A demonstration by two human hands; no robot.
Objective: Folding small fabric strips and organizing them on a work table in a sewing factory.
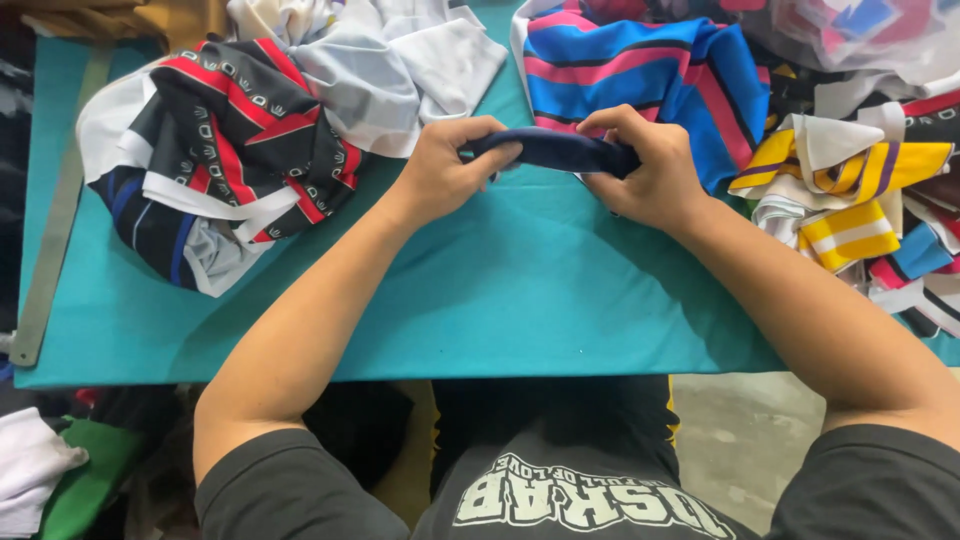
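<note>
A narrow dark navy fabric strip is stretched level between my two hands above a teal table. My left hand pinches its left end, fingers curled over the top. My right hand grips the right end, which is hidden inside the fist. Both hands hover over the far middle of the table.
A heap of black, red and white patterned cloth lies at the left. Blue and pink striped fabric sits behind my hands. Yellow, white and purple pieces pile up at the right. A metal ruler runs along the left edge.
</note>
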